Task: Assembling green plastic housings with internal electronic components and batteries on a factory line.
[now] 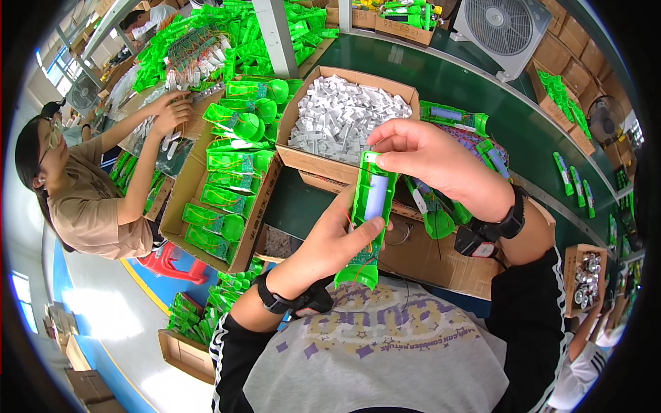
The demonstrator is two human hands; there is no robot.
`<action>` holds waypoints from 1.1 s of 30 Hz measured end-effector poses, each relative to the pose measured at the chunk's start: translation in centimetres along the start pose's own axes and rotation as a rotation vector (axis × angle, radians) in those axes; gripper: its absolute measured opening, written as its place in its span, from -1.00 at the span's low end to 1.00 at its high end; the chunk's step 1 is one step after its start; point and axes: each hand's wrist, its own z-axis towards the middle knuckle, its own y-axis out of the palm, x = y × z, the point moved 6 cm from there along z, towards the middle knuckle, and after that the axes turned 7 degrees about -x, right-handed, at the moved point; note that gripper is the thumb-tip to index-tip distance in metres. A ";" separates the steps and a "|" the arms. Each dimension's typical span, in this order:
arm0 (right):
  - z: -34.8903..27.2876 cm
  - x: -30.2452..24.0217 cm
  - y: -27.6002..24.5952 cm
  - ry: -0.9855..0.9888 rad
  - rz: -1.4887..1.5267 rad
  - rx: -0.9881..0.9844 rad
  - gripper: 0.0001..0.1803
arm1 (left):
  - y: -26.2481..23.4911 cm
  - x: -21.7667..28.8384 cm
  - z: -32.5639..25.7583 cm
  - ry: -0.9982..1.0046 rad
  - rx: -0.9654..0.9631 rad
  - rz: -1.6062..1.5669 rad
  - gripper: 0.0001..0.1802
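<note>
My left hand (323,237) is closed around a green plastic housing (358,277), its thumb across the lower part. Inside the housing lie a pale blue cylindrical battery (376,198), a green circuit board and thin red wires. At the far end of the housing sits a small white plastic piece (370,157). My right hand (430,157) pinches at that piece, thumb against its side and index finger curled above. Just beyond is a cardboard box (301,160) heaped with similar small white pieces (344,113).
Left of me, a long cardboard box (256,237) holds several green housings with circuit boards. More housings with batteries (454,117) lie to the right on the dark green bench (406,65). A co-worker (96,193) sits at the left. A grey fan (499,31) stands at the back.
</note>
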 end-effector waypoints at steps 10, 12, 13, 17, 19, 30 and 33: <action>-0.5 1.4 -0.6 0.058 -0.052 0.141 -0.76 | 0.8 -0.6 0.2 -0.096 -0.039 -0.033 -0.66; -0.4 1.9 -0.8 0.071 -0.015 0.145 -0.78 | 0.8 -0.7 0.4 -0.101 -0.031 -0.044 -0.63; -0.4 2.0 -1.0 0.039 -0.030 0.116 -0.76 | 0.7 -0.7 0.5 -0.104 -0.018 -0.052 -0.60; -2.0 1.9 -1.6 -0.020 0.071 0.219 -0.76 | 1.2 -0.3 1.1 -0.076 -0.016 -0.117 -0.57; -3.5 1.6 -1.9 0.068 0.024 0.269 -0.76 | 1.2 -0.3 1.2 -0.062 -0.020 -0.157 -0.57; -9.8 2.1 3.2 0.137 -0.545 -0.094 -0.72 | 1.2 -0.9 3.9 0.022 0.191 -0.122 -0.67; -10.8 2.2 1.2 -0.040 -0.654 0.146 -0.80 | 3.7 0.5 5.3 0.121 0.039 -0.045 -0.48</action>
